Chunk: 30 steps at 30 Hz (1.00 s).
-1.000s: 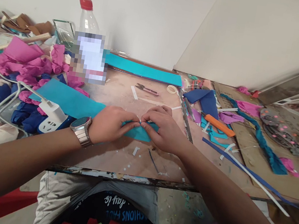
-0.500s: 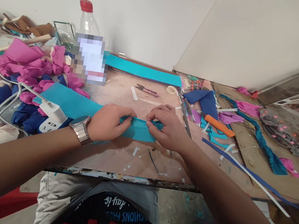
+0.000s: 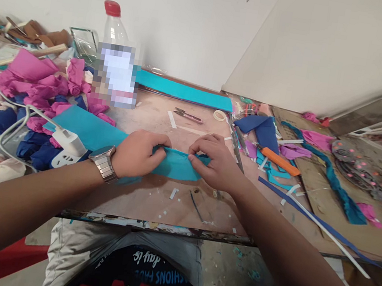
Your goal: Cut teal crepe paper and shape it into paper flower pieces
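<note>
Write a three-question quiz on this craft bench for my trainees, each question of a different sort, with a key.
1. True or false: both hands grip the turquoise strip.
2. Which tool lies right of the right hand? A) orange-handled knife B) hammer C) stapler
3. Fill in: the left hand has a ____ on its wrist.

Key: 1 true, left hand and right hand pinch its top edge. 2 A. 3 watch.
</note>
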Available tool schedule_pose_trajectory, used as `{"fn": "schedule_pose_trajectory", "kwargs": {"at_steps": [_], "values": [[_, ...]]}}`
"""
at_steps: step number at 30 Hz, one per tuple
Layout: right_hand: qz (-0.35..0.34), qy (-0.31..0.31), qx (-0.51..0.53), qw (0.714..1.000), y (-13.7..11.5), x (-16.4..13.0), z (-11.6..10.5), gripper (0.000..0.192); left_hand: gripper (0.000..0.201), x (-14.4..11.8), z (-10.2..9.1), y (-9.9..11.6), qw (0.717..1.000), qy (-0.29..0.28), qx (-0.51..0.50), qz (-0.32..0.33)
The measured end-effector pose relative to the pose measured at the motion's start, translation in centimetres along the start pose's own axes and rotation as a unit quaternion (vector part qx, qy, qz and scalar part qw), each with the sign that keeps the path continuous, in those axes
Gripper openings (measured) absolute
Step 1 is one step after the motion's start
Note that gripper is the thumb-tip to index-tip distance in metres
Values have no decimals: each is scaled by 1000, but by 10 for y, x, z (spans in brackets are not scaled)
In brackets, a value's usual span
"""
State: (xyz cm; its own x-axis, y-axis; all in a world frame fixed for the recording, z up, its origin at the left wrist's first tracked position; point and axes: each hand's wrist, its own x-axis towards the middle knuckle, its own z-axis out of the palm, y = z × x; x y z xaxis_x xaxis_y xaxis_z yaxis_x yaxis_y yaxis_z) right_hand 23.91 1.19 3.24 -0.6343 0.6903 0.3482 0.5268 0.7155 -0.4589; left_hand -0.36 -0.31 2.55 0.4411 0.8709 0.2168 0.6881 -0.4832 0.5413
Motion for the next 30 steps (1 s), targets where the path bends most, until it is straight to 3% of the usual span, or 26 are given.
{"fn": "schedule_pose_trajectory", "kwargs": {"at_steps": [7,15,30], "values": [[-12,-35,3,999,-5,-1,6,7,22,-2,3,3,996,-45,-45,61],[-22,-23,11,999,-4,-2,8,15,25,-2,4,3,996,-63,-29,54],[-51,37,3,998,-4,-1,14,5,24,-1,1,5,994,-78,-69,29]]}}
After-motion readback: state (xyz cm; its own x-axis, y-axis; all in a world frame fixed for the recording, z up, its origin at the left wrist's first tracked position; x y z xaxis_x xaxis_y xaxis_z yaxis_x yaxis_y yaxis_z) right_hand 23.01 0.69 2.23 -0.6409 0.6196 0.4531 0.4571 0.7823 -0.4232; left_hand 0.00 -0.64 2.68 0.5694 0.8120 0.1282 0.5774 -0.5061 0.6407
